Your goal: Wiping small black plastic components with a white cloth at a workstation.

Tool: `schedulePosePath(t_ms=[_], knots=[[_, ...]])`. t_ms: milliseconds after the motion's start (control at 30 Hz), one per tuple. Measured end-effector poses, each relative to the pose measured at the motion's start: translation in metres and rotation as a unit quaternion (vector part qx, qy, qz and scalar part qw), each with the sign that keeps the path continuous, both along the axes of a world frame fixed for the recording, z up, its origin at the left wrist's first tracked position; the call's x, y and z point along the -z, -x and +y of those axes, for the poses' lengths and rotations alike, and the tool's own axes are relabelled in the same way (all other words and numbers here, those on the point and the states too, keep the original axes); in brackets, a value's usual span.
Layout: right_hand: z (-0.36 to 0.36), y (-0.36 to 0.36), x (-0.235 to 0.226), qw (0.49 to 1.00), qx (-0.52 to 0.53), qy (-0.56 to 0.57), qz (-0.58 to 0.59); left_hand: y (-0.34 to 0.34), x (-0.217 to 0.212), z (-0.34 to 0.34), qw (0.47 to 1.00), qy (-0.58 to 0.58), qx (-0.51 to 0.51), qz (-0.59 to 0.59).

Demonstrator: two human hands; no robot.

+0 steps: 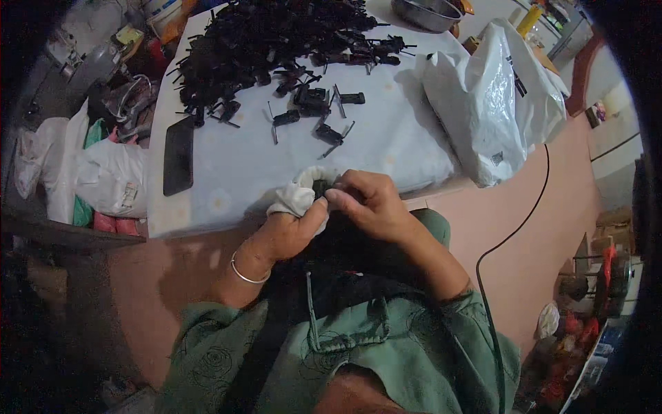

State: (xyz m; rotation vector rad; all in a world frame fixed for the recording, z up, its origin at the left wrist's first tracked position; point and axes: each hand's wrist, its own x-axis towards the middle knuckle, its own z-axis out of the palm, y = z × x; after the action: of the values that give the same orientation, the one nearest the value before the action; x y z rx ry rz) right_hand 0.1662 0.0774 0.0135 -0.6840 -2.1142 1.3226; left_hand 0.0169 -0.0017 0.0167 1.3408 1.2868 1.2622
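Near the table's front edge, my left hand (296, 228) has a white cloth (296, 196) about its fingers and grips a small black part (321, 187). My right hand (372, 203) meets it there, thumb and forefinger pinched at the part's right side. Fingers and cloth hide most of the part. Beyond my hands lie several loose black parts with thin metal rods, one black piece (332, 133) being the closest. Behind them is a large heap of similar black parts (255, 48).
The table (241, 165) has a pale cover. A black phone-like slab (178, 155) lies at its left. On the right stands a white plastic bag (476, 103), with a metal bowl (427, 14) behind it. A black cable (514, 238) hangs at my right. More bags (110, 176) fill the left side.
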Motion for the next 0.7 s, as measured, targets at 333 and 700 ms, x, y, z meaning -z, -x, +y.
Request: schedulePosePath(t_ms=[333,700], knots=[[0.001,0.006,-0.003,0.998,-0.054,0.001,-0.046,0.002,0.018,0.003,0.996,0.055,-0.039,-0.059],[0.011,0.006,0.009,0.996,-0.027,0.081,-0.023,0.002,0.012,0.005,0.956,-0.138,-0.033,0.256]])
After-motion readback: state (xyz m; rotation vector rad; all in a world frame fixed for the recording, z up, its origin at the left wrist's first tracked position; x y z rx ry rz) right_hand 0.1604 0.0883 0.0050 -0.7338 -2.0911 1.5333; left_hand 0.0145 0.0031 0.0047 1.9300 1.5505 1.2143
